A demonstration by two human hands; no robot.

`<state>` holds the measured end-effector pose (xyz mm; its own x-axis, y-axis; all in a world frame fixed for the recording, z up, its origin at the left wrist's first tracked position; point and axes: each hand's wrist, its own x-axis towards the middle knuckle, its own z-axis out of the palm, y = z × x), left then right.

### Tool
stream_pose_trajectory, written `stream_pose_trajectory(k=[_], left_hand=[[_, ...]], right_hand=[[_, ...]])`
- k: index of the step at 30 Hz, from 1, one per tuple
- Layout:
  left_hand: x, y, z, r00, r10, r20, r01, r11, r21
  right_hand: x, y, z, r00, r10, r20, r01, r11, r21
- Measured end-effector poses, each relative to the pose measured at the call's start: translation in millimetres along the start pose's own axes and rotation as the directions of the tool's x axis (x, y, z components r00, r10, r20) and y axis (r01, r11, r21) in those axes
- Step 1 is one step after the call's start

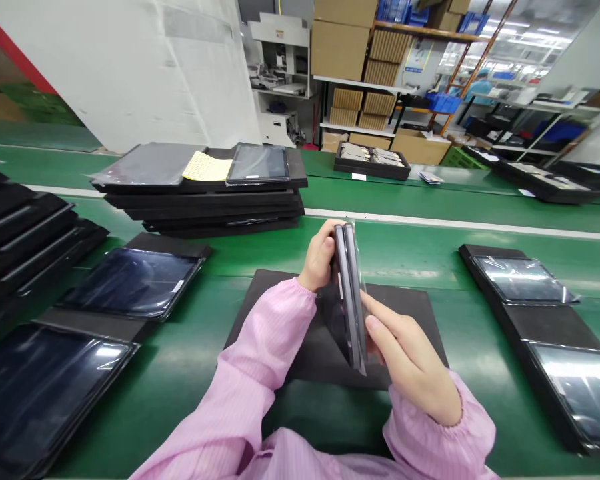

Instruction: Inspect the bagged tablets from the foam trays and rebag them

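Note:
Two thin dark tablets stand on edge, face to face, between my hands, with clear film showing along their right side. My left hand grips their far left part, its fingers wrapped round the top edge. From the right, my right hand holds the near part, thumb and forefinger against the film-covered side; its other fingertips are partly hidden. Beneath them a flat black foam pad lies on the green work surface.
Tablets on black trays lie at left and right. Stacked black trays with a yellow sheet stand behind, more at far left. A box of parts sits at the back.

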<state>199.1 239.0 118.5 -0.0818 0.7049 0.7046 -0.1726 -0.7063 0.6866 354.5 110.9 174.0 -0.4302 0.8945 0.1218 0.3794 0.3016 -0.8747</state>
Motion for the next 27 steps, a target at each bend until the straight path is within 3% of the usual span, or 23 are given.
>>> stream_pose_trajectory(k=[9,17,23,27], left_hand=[[6,-5,5.9,0.999,-0.047,0.002,0.047,0.998,-0.040],[24,-26,9.5,0.987,-0.140,-0.079,0.138,0.990,-0.038],[23,-29,12.1,0.986,-0.151,-0.072,0.149,0.988,-0.036],[18,-22,11.5,0.990,-0.118,-0.083,0.118,0.993,0.003]], right_hand=[[8,5,-1,0.996,-0.008,-0.086,0.013,0.999,0.053],[34,29,9,0.943,0.051,-0.330,0.025,0.975,0.223],[34,26,6,0.930,0.079,-0.358,0.018,0.965,0.261],[28,18,6,0.937,0.079,-0.340,0.031,0.951,0.308]])
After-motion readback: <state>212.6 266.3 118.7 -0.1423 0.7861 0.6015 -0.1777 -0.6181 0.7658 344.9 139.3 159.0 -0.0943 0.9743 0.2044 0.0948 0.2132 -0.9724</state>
